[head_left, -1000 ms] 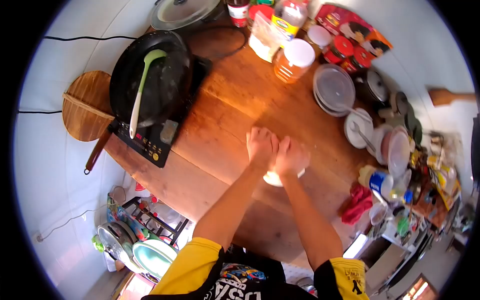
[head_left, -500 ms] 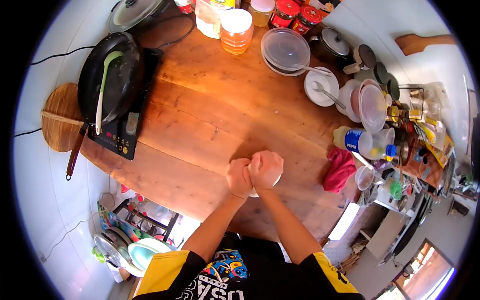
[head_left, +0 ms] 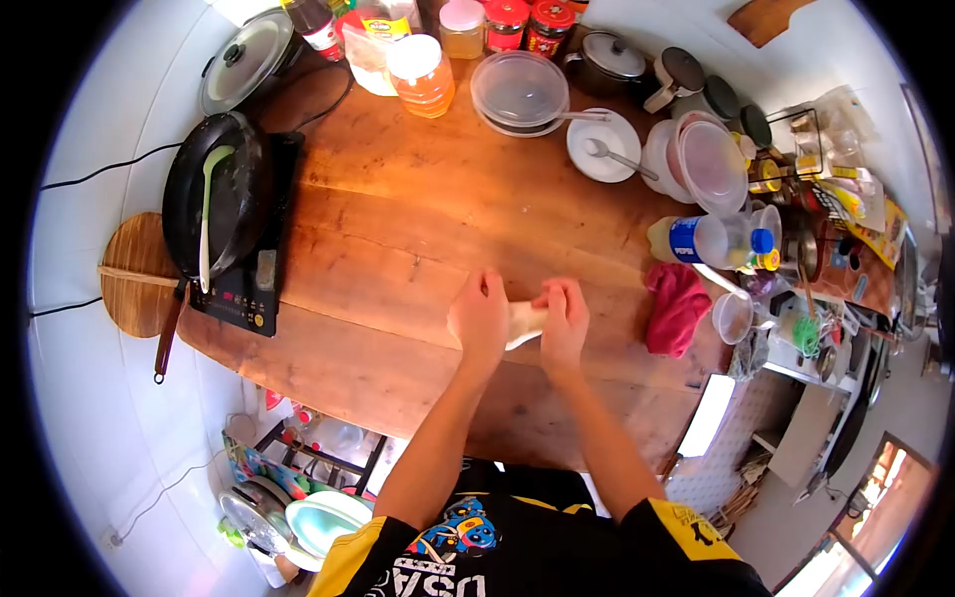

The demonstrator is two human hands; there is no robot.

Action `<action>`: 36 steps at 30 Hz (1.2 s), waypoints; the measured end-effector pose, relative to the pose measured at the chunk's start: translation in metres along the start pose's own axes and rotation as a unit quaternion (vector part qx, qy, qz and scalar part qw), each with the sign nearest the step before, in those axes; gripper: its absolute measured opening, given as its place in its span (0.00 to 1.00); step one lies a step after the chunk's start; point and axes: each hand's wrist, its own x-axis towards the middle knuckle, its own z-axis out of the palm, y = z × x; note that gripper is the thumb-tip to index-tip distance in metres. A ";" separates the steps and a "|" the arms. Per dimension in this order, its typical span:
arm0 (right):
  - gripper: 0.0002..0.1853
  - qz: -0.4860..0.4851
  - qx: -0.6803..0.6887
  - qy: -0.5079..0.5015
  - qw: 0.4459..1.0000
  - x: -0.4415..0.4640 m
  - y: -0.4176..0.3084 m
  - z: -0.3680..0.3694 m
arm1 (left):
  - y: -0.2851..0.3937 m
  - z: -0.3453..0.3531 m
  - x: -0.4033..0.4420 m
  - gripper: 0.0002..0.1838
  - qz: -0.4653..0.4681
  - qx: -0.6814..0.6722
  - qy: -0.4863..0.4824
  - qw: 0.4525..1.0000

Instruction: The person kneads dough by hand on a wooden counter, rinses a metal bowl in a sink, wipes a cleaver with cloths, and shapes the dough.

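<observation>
A pale piece of dough (head_left: 523, 322) lies on the wooden table (head_left: 398, 239) near its front edge, between my two hands. My left hand (head_left: 479, 316) has its fingers curled round the dough's left end. At the other end, my right hand (head_left: 563, 316) grips the dough with bent fingers. The middle of the dough shows between the hands; both ends are hidden by my fingers.
On the left, a black pan (head_left: 227, 199) with a green spatula rests on an induction cooker (head_left: 249, 294). Jars (head_left: 422, 78) and lidded bowls (head_left: 519, 88) line the back. A red cloth (head_left: 678, 310) and a Pepsi bottle (head_left: 701, 241) lie right.
My hands were stacked together over the dough and have moved apart to its two ends, so more of it shows. The camera view has shifted and turned.
</observation>
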 end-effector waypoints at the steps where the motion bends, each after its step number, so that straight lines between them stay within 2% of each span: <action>1: 0.09 0.000 -0.004 0.001 1.000 -0.001 -0.001 -0.004 | 0.004 0.004 -0.006 0.11 -0.059 0.053 0.001 0.997; 2: 0.09 0.064 0.023 0.054 0.996 -0.002 -0.003 -0.004 | 0.005 0.008 -0.013 0.11 -0.062 0.051 -0.002 0.997; 3: 0.09 0.129 0.050 0.107 0.985 -0.003 -0.004 -0.003 | 0.005 0.010 -0.020 0.10 0.109 0.134 0.082 0.982; 4: 0.09 0.135 0.047 0.110 0.984 -0.005 0.007 -0.001 | 0.003 0.012 -0.026 0.11 0.277 0.211 0.158 0.924; 5: 0.09 0.006 -0.112 0.100 0.989 -0.007 0.026 0.002 | -0.013 0.016 -0.028 0.11 0.276 0.213 0.151 0.925; 6: 0.08 -0.122 -0.266 0.080 0.953 -0.007 0.037 0.006 | -0.040 0.023 -0.026 0.12 0.290 0.135 0.124 0.939; 7: 0.08 -0.119 -0.268 0.076 0.953 -0.004 0.038 0.012 | -0.057 0.025 -0.021 0.14 0.301 0.055 0.101 0.947; 9: 0.08 -0.260 -0.309 0.064 0.913 0.001 0.041 0.024 | -0.067 0.018 0.001 0.14 0.317 0.013 0.064 0.946; 10: 0.07 -0.297 -0.319 0.051 0.898 0.014 0.044 0.030 | -0.071 0.017 0.010 0.14 0.333 -0.028 0.033 0.942; 12: 0.06 -0.333 -0.329 -0.006 0.884 0.038 0.048 0.036 | -0.073 0.014 0.035 0.12 0.341 0.016 -0.023 0.940; 13: 0.07 -0.244 -0.401 -0.039 0.882 0.052 0.049 0.040 | -0.083 0.020 0.046 0.12 0.339 0.073 -0.033 0.937; 14: 0.08 -0.143 -0.472 -0.076 0.866 0.058 0.043 0.046 | -0.084 0.043 0.045 0.13 0.231 0.131 0.047 0.963; 15: 0.08 -0.089 -0.502 -0.082 0.856 0.070 0.027 0.055 | -0.063 0.024 0.066 0.12 0.234 0.126 -0.093 0.960; 16: 0.09 -0.048 -0.530 -0.079 0.843 0.082 0.015 0.061 | -0.054 0.021 0.078 0.12 0.180 0.156 -0.151 0.959; 17: 0.09 -0.050 -0.531 -0.073 0.843 0.081 0.016 0.056 | -0.046 0.011 0.072 0.12 0.186 0.153 -0.152 0.959; 18: 0.08 -0.215 -0.448 -0.039 0.867 0.082 0.014 0.051 | -0.038 0.003 0.071 0.12 0.245 0.121 -0.125 0.954; 19: 0.07 -0.374 -0.349 -0.009 0.859 0.082 0.013 0.049 | -0.030 -0.007 0.072 0.13 0.300 0.090 -0.094 0.945; 20: 0.04 -0.369 -0.334 -0.022 0.867 0.058 0.000 0.042 | -0.030 -0.020 0.058 0.14 0.309 0.007 -0.073 0.948; 21: 0.04 -0.369 -0.337 -0.027 0.866 0.031 -0.002 0.031 | -0.045 -0.033 0.045 0.14 0.304 0.004 -0.072 0.950; 22: 0.03 -0.369 -0.304 -0.082 0.874 0.010 -0.006 0.020 | -0.065 -0.043 0.036 0.12 0.156 -0.067 -0.125 0.978; 23: 0.03 -0.370 -0.267 -0.139 0.879 0.004 -0.010 0.019 | -0.072 -0.050 0.032 0.11 0.005 -0.137 -0.171 0.976; 24: 0.03 -0.374 -0.268 -0.143 0.876 0.006 -0.013 0.025 | -0.077 -0.050 0.030 0.11 0.005 -0.141 -0.166 0.976; 26: 0.06 -0.311 -0.257 -0.105 0.909 0.001 -0.014 0.040 | -0.087 -0.052 0.019 0.15 -0.036 -0.121 -0.004 0.992; 27: 0.06 -0.312 -0.260 -0.110 0.907 -0.006 -0.010 0.043 | -0.103 -0.054 0.004 0.15 -0.041 -0.124 -0.001 0.991; 28: 0.06 -0.336 -0.313 -0.126 0.879 -0.017 -0.003 0.043 | -0.126 -0.056 -0.018 0.17 0.087 0.105 0.029 0.990; 29: 0.07 -0.361 -0.363 -0.139 0.847 -0.025 0.004 0.043 | -0.142 -0.060 -0.041 0.20 0.208 0.328 0.057 0.920; 30: 0.06 -0.337 -0.373 -0.149 0.852 -0.030 0.013 0.042 | -0.146 -0.068 -0.075 0.26 0.181 0.351 -0.040 0.918; 31: 0.06 -0.339 -0.373 -0.156 0.849 -0.027 0.020 0.041 | -0.145 -0.061 -0.100 0.28 0.183 0.365 -0.143 0.901; 32: 0.05 -0.336 -0.353 -0.147 0.861 -0.019 0.026 0.042 | -0.126 -0.066 -0.099 0.26 0.126 0.295 -0.537 0.781; 33: 0.05 -0.328 -0.334 -0.136 0.873 -0.015 0.031 0.043 | -0.166 -0.054 -0.139 0.18 0.446 0.080 -0.487 0.747; 34: 0.05 -0.326 -0.335 -0.136 0.874 -0.011 0.030 0.045 | -0.177 -0.055 -0.156 0.09 0.532 -0.042 -0.370 0.761; 35: 0.04 -0.277 -0.318 -0.149 0.894 -0.004 0.027 0.048 | -0.167 -0.062 -0.158 0.08 0.404 -0.038 -0.423 0.810; 36: 0.04 -0.223 -0.304 -0.161 0.912 -0.001 0.025 0.047 | -0.157 -0.071 -0.152 0.08 0.401 -0.043 -0.429 0.809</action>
